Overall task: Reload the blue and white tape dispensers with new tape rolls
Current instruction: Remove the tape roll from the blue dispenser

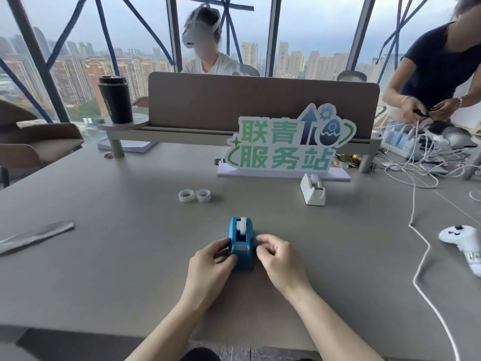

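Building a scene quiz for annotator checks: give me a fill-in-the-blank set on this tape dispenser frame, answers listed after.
1. Both hands, left hand and right hand, are at the ____ dispenser.
2. The number of loose tape rolls lying on the table is ____.
3. The white dispenser stands in front of the ____ sign.
4. The black tumbler stands on a round ____.

Answers: blue; two; green; shelf

Dispensers and spare rolls on the grey table

Blue tape dispenser (241, 244) upright, white spool seated, near edge; white tape dispenser (312, 190) far right; two clear tape rolls (194, 195) lie touching, between.
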`<action>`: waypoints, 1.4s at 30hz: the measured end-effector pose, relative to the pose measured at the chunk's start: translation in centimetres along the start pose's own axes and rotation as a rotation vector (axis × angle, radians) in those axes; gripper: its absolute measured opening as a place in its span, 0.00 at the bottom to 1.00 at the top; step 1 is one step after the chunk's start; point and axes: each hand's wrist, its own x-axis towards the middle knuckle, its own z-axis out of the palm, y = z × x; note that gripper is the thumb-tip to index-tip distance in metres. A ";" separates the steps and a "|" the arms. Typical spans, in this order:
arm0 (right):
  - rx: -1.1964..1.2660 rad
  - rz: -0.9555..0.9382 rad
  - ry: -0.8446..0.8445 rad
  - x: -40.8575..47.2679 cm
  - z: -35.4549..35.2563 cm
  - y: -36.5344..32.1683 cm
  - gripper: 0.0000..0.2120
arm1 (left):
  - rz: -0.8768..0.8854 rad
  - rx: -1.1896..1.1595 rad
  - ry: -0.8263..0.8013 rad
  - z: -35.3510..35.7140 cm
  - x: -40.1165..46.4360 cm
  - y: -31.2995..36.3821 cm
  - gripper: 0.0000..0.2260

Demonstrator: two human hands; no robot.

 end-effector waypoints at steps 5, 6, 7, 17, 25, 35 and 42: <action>-0.046 -0.092 -0.050 2.1 -0.4 -1.9 0.21 | -0.028 -0.049 -0.017 -0.8 1.7 0.0 0.12; -0.120 -0.119 -0.080 2.6 -0.3 -2.3 0.23 | -0.032 -0.042 -0.014 -0.9 2.2 0.0 0.12; -0.197 -0.140 -0.115 3.2 -0.2 -2.8 0.25 | -0.031 -0.037 -0.013 -0.9 2.7 0.1 0.13; -0.557 -0.174 -0.220 6.1 0.1 -4.4 0.16 | 0.053 0.039 0.014 -0.4 4.1 -1.3 0.11; -0.431 -0.242 -0.175 6.2 -0.4 -3.9 0.17 | 0.082 -0.030 0.017 -0.4 4.1 -1.6 0.12; -0.281 -0.281 -0.186 5.1 -1.0 -3.5 0.22 | 0.261 0.099 -0.019 -1.0 5.7 0.0 0.14; -0.201 -0.260 -0.212 5.1 -0.8 -3.5 0.19 | 0.362 0.135 -0.026 -1.4 5.7 0.3 0.20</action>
